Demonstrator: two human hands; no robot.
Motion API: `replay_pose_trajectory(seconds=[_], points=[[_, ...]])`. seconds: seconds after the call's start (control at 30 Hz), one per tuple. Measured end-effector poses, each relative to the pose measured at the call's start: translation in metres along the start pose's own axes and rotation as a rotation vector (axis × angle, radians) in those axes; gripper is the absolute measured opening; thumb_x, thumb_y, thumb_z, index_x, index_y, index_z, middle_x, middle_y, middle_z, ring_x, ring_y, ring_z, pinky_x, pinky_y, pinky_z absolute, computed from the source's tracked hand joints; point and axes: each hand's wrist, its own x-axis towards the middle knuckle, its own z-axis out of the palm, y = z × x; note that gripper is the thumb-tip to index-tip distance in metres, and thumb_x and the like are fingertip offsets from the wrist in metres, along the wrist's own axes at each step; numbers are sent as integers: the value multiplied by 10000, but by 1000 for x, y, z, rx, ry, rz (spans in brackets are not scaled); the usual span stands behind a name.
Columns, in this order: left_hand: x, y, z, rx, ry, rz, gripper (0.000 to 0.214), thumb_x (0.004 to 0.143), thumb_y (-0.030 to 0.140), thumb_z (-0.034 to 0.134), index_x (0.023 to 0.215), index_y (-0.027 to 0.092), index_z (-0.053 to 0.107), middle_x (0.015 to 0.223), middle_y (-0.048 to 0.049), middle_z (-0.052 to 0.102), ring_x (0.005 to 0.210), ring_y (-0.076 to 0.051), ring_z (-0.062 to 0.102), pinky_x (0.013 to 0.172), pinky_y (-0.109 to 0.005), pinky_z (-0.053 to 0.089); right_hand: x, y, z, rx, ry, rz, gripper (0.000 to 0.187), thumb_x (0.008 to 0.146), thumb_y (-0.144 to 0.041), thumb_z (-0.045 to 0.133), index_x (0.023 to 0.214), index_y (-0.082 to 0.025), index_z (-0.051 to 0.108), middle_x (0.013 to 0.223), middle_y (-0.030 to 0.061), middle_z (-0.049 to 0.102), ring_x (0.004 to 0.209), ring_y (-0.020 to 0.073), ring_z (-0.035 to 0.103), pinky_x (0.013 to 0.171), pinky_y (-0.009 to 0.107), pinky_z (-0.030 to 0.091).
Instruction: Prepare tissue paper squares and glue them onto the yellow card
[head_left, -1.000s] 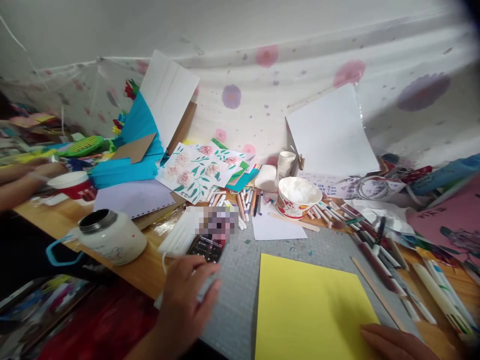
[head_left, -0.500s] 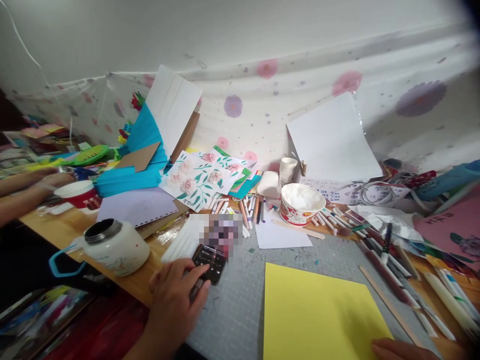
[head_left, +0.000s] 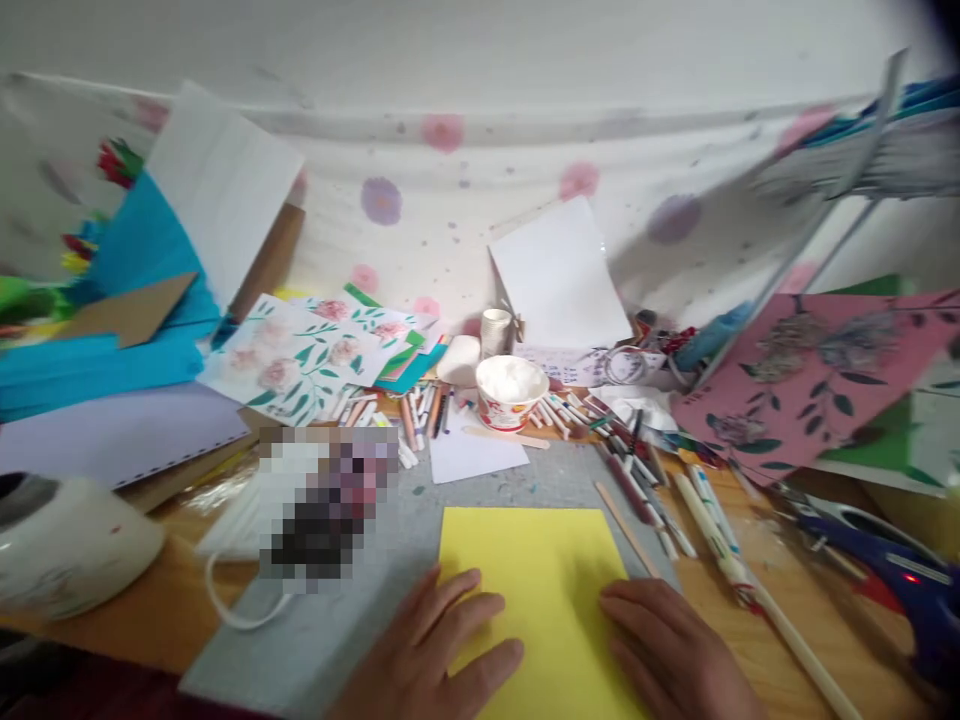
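a: how would that yellow sheet (head_left: 536, 570) handle?
b: light and floppy, i'd judge. it looks like thin paper or light card, easy to crease and apt to slide on the grey mat (head_left: 352, 630) beneath it. best taken by an edge or corner, thumb under and fingers on top. the free far corners, ahead of both hands, look easiest to lift.
a: and the hands now?
b: the left hand (head_left: 439, 650) lies palm down with its fingers spread over the sheet's left edge. the right hand (head_left: 664, 645) rests flat on the right edge, fingers loosely together. both press down; neither pinches or holds anything.
a: where's the sheet?
b: flat on the mat, under and between the two hands, stretching away from them. a wooden stick (head_left: 626, 528) lies just beyond the right fingertips, beside the sheet's right edge.
a: its look?
b: plain bright yellow, rectangular, unmarked, and uncreased as far as shows. its near edge runs out of view.
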Motion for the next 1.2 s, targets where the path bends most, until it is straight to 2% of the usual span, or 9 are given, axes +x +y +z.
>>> replay_pose_trajectory(seconds=[0.1, 0.2, 0.33, 0.43, 0.5, 0.67, 0.77, 1.0, 1.2], points=[[-6, -7, 17, 148, -7, 104, 327, 965, 281, 558, 1281, 351, 603, 1365, -1, 620, 1365, -243, 447, 1140, -378, 363, 5, -8, -2, 26, -7, 18, 171, 892, -170, 586, 1027, -209, 685, 921, 76, 763, 830, 211, 741, 731, 283, 630], [-12, -10, 21, 194, -34, 86, 335, 972, 326, 551, 1303, 360, 594, 1449, 0, 569, 1396, -250, 425, 1155, -397, 342, 4, -13, -3, 72, -30, 78, 196, 890, -130, 554, 1036, -200, 663, 961, 90, 747, 864, 221, 719, 744, 314, 618], [-4, -4, 2, 108, -150, 90, 464, 914, 364, 633, 1368, 313, 552, 1469, -23, 559, 1372, -249, 470, 1092, -374, 430, 5, -20, -7, 117, -77, 148, 209, 894, -99, 539, 1032, -196, 662, 990, 97, 730, 901, 243, 691, 775, 370, 602], [6, 2, -15, 45, -256, 21, 653, 796, 523, 729, 1380, 301, 540, 1473, -43, 554, 1351, -273, 496, 1054, -406, 479, 4, -23, -9, 154, -69, 175, 215, 894, -88, 533, 1025, -197, 664, 991, 93, 722, 912, 249, 678, 786, 388, 593], [10, 4, -21, 43, -273, -9, 727, 738, 591, 753, 1373, 306, 544, 1479, -40, 548, 1347, -283, 501, 1050, -425, 486, 3, -24, -9, 158, -55, 174, 219, 894, -83, 527, 1023, -194, 665, 990, 95, 720, 911, 248, 676, 784, 386, 590], [10, 0, -16, 122, -179, 73, 472, 869, 396, 690, 1322, 319, 584, 1413, -2, 615, 1297, -226, 555, 1020, -331, 489, 0, -20, -3, 160, -46, 172, 228, 877, -82, 540, 1025, -197, 670, 999, 90, 725, 914, 247, 676, 786, 371, 582], [9, -7, -9, 203, -114, 152, 384, 911, 419, 636, 1280, 314, 616, 1356, 11, 661, 1246, -207, 594, 994, -272, 479, -2, -16, 2, 178, -77, 179, 253, 858, -82, 560, 1038, -220, 672, 1019, 68, 726, 933, 234, 670, 810, 339, 566], [6, -10, -2, 157, -139, 115, 377, 938, 406, 615, 1306, 325, 591, 1382, 17, 640, 1259, -204, 584, 1036, -253, 439, -6, -10, 9, 155, -93, 175, 265, 849, -79, 592, 1051, -232, 668, 1045, 60, 725, 955, 223, 660, 839, 309, 538], [8, -14, -3, 184, -178, 150, 324, 955, 436, 581, 1261, 336, 624, 1339, 22, 671, 1186, -212, 653, 960, -257, 511, -10, -1, 19, 148, -94, 129, 261, 828, -91, 616, 1042, -230, 669, 1041, 52, 735, 941, 221, 666, 833, 304, 533]])
